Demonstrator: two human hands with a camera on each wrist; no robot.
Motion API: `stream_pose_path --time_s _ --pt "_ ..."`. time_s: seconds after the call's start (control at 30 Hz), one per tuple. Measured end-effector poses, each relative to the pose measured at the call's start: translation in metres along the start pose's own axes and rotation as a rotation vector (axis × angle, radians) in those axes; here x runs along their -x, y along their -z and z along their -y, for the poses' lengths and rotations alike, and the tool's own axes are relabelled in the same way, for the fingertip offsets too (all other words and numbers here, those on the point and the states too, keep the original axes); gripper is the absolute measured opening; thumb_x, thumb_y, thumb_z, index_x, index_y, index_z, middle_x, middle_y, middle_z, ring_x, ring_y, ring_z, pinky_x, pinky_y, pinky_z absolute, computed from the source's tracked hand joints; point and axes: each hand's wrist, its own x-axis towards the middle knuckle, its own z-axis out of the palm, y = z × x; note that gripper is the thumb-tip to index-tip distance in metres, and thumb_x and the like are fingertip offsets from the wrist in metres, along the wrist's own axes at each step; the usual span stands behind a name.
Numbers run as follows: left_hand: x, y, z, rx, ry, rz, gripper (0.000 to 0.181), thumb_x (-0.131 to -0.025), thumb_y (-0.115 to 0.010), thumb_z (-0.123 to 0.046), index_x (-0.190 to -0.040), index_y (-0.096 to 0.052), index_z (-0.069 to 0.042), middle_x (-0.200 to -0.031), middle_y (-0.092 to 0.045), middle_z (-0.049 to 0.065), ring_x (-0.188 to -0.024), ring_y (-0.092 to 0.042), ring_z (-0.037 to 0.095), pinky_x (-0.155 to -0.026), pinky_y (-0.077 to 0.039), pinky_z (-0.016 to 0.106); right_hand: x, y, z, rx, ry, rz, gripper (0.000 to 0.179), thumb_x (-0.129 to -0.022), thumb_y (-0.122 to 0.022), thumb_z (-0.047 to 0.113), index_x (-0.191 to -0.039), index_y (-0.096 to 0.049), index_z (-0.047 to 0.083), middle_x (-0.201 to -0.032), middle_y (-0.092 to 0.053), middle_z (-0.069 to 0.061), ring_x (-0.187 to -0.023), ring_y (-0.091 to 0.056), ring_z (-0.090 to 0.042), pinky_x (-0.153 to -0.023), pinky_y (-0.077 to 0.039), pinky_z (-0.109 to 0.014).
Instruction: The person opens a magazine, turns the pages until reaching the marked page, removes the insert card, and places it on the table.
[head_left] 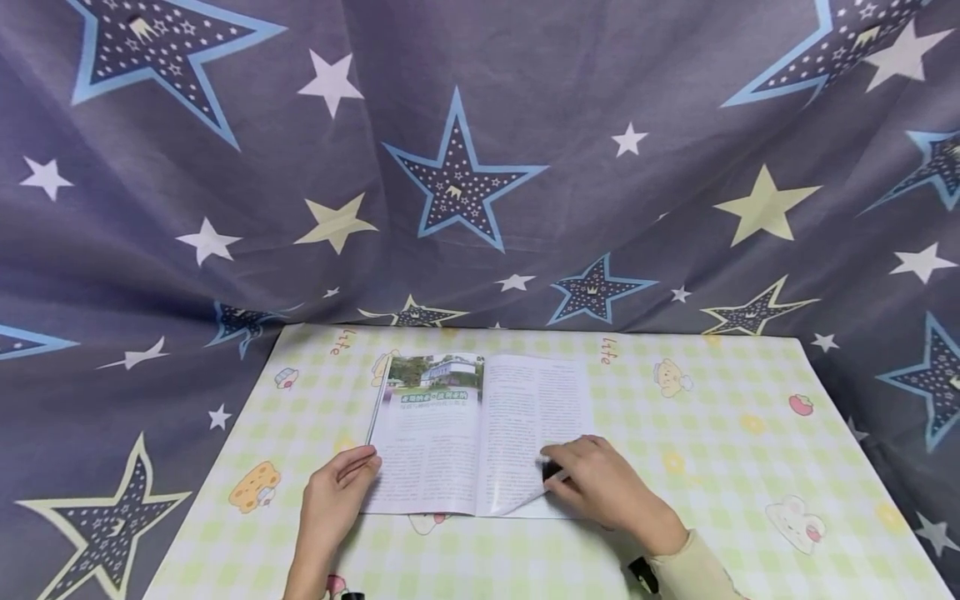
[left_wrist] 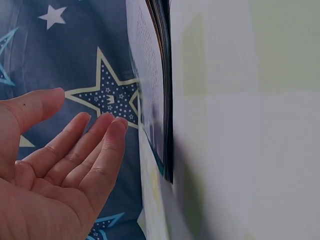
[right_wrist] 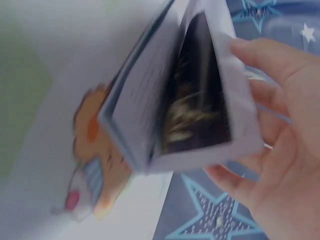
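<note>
An open magazine (head_left: 442, 475) lies on the table, a building photo at the top of its left page and columns of print below. My right hand (head_left: 600, 483) pinches the lower right part of the right-hand page (head_left: 513, 442) and lifts it. In the right wrist view the thumb is on one face of that page (right_wrist: 235, 135) and the fingers are behind it; a dark picture shows on its underside. My left hand (head_left: 333, 496) is beside the magazine's left edge. The left wrist view shows its fingers (left_wrist: 105, 165) loosely bent and holding nothing.
The table (head_left: 720, 483) wears a green-and-white checked cover with cartoon animals. Behind it and at both sides hangs a dark curtain (head_left: 600, 208) printed with stars. A black item (head_left: 643, 575) sits at the right wrist.
</note>
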Motion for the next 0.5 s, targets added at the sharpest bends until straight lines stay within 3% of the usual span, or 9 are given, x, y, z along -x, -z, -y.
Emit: stream_pose_path --time_s 0.17,0.4,0.5 --pt "0.000 -0.003 -0.002 0.013 0.008 0.021 0.030 -0.094 -0.071 -0.022 -0.119 -0.072 -0.005 -0.112 -0.073 0.010 -0.103 -0.070 0.023 -0.080 -0.053 0.014 0.002 -0.001 -0.010 0.078 -0.127 -0.132 0.064 -0.082 -0.084 0.037 -0.132 -0.060 0.005 -0.111 -0.064 -0.010 -0.097 -0.064 -0.029 -0.077 -0.056 -0.044" --pt "-0.001 -0.008 -0.003 0.040 -0.005 0.052 0.029 -0.095 -0.070 -0.019 -0.120 -0.071 -0.003 -0.113 -0.072 0.011 -0.105 -0.069 0.024 -0.081 -0.052 0.013 0.001 -0.007 -0.005 0.178 -0.314 -0.156 0.074 -0.085 -0.077 0.049 -0.136 -0.054 0.001 -0.079 -0.065 -0.010 -0.063 -0.063 -0.027 -0.050 -0.052 -0.040" --pt "-0.001 -0.011 -0.005 0.046 -0.015 0.056 0.029 -0.095 -0.071 -0.019 -0.119 -0.071 -0.003 -0.112 -0.073 0.010 -0.104 -0.070 0.023 -0.080 -0.051 0.012 -0.002 -0.009 -0.001 0.154 -0.328 -0.175 0.076 -0.086 -0.076 0.051 -0.138 -0.052 0.002 -0.078 -0.068 -0.012 -0.063 -0.066 -0.029 -0.049 -0.053 -0.042"
